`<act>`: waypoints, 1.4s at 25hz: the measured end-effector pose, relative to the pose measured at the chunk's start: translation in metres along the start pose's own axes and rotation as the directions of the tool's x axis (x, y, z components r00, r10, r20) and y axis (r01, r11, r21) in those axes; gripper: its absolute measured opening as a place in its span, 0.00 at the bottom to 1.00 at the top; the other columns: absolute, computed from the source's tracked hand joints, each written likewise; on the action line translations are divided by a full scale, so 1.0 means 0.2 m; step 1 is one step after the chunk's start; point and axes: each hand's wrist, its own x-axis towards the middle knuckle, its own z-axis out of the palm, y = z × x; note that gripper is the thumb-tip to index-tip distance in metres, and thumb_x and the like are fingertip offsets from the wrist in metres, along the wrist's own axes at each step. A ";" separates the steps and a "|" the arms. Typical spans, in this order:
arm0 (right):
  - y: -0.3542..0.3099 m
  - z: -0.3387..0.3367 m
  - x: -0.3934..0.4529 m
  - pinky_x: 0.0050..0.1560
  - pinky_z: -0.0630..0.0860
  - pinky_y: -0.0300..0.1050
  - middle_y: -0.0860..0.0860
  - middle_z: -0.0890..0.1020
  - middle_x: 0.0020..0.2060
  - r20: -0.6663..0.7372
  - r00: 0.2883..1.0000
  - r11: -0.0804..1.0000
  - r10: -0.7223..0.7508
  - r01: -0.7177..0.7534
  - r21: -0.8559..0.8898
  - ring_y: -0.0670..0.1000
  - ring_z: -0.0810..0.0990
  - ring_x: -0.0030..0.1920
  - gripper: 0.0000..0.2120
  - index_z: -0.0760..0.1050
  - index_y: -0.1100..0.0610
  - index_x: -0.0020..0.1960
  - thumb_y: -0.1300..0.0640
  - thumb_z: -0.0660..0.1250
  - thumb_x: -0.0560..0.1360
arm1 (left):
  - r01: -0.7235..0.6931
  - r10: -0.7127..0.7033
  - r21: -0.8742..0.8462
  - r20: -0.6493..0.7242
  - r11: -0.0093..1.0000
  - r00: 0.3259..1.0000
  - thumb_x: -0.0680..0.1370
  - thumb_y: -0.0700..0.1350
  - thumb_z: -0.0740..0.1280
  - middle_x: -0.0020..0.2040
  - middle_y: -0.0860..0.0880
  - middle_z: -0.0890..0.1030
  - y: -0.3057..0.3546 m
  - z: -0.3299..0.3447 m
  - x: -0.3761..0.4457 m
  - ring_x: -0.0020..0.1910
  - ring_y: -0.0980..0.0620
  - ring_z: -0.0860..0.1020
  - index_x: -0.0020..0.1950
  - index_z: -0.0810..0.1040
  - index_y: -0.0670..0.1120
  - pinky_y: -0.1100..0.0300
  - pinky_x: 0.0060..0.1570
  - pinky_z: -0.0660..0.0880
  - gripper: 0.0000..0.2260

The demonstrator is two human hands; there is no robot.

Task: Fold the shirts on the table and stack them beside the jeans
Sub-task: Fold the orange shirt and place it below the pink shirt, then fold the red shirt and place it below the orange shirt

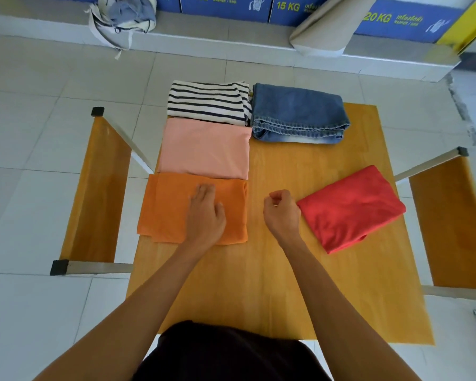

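Observation:
Folded blue jeans [298, 114] lie at the far right of the wooden table [280, 270]. To their left a folded striped shirt [208, 101], a folded pink shirt [204, 148] and a folded orange shirt [165, 207] form a row toward me. My left hand [205, 213] rests flat on the orange shirt, fingers together. A folded red shirt [351, 209] lies tilted at the right. My right hand [280, 211] is curled in a loose fist beside the red shirt's left corner; whether it pinches the cloth is unclear.
Wooden benches stand on both sides, the left bench [96, 188] and the right bench [451, 224]. A cloth bag [121, 17] and a beige cushion [327, 26] rest on a tiled ledge behind, in front of blue signs. White tile floor surrounds the table.

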 end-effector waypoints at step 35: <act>0.83 -0.98 0.48 0.44 0.78 0.52 0.54 0.80 0.44 0.069 0.988 0.947 0.138 -0.112 -0.300 0.56 0.79 0.45 0.36 0.75 0.58 0.49 0.24 0.61 0.66 | 0.613 -0.484 -0.362 0.389 0.702 0.784 0.73 0.56 0.69 0.55 0.50 0.81 0.70 0.58 -0.30 0.51 0.49 0.79 0.61 0.78 0.48 0.56 0.50 0.76 0.20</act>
